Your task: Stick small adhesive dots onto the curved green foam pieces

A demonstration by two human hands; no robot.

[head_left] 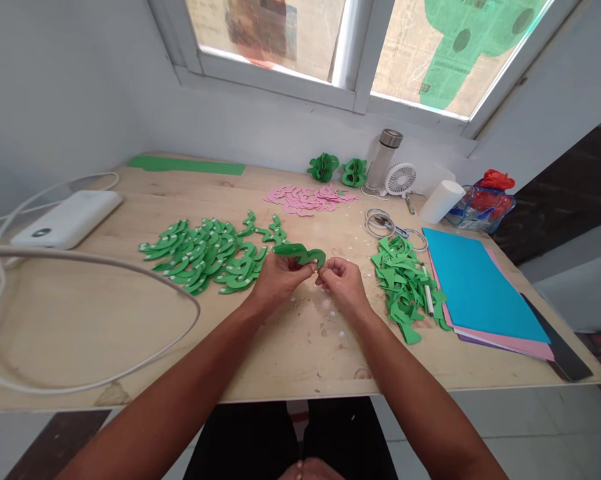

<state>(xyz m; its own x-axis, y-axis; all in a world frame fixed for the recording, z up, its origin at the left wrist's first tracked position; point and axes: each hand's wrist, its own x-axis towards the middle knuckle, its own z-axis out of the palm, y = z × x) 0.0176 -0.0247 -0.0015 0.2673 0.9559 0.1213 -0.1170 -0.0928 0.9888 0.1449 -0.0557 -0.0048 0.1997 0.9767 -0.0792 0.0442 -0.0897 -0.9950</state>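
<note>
Over the middle of the table, my left hand (283, 275) is closed on a curved green paper cutout (300, 253), thumb and fingers pinching its lower side. Close to its right end, my right hand (341, 279) has thumb and finger pinched together at the cutout's edge; whatever lies between those fingertips is too small to make out. To the left of my left hand spreads a pile of wavy green cutouts (200, 250), many with small white squares on their ends. Right of my right hand lies a heap of green paper scraps (403, 283).
Pink cutouts (305, 199) lie further back, near two green paper balls (323, 167). A glass bottle (380, 163), small fan (400, 179) and tape rolls (379, 223) stand or lie right. Blue sheets (480, 287) are stacked at right. A white cable (130, 257) loops across the left.
</note>
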